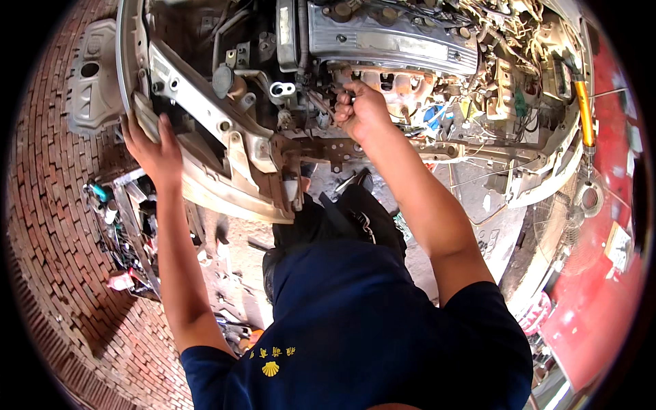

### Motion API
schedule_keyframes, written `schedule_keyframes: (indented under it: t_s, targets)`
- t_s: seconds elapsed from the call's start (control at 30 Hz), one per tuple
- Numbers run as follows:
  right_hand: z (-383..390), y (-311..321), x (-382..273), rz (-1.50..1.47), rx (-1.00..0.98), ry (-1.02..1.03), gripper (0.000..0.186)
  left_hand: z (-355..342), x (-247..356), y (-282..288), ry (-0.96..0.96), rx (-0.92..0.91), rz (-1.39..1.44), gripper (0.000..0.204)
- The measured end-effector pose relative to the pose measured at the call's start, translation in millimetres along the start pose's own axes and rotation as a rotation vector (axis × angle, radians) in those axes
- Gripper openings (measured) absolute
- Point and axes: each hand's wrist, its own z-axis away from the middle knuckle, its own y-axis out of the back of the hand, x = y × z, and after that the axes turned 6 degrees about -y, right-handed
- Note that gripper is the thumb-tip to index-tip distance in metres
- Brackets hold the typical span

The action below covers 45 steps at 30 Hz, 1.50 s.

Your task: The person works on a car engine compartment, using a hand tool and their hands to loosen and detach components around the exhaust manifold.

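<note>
I'm resting my left hand [157, 154], spread, on the pale front panel [225, 198], curling my right hand [365, 113] near the rusty manifold [417, 87], whether it's grasping anything I cannot tell, engine [389, 42] sitting beyond.

We rest the left hand [154, 152], fingers spread, on the pale curved body panel [229, 198]. We position the right hand [365, 113], fingers curled, near the rust-toned manifold [414, 86] and below the silver valve cover [389, 42]; we cannot determine whether it grips a part. At right, we note loose wiring [514, 39], a wire-guarded fan [575, 213] and a red panel [588, 321]. Brick paving [58, 253] lies at left.
</note>
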Motion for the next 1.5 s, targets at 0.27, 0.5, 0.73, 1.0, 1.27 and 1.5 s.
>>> schedule_keyframes:
  t_s: [0.27,0.5,0.73,1.0,1.27,1.5]
  targets:
    - [-2,-25,-45,-0.354,-0.257,-0.221,0.024,-10,-5,-8,0.009,-0.017,-0.289,0.089]
    - [75,92,-15,0.336,-0.355,0.041,0.020,-6,4,-13,0.075,-0.033,-0.336,0.080]
    - [11,258,54,1.058,0.072,0.148,0.031,-5,2,-17,0.072,-0.026,-0.343,0.079]
    - [-123,226,42,1.482,0.153,0.776,0.031,-12,0,-19,0.091,-0.031,-0.350,0.078]
    - [-183,208,25,1.422,0.133,1.024,0.033,-18,11,-20,0.047,-0.030,-0.299,0.077]
    - [-201,184,30,1.444,0.215,0.973,0.035,-12,6,-14,0.105,-0.085,-0.288,0.079]
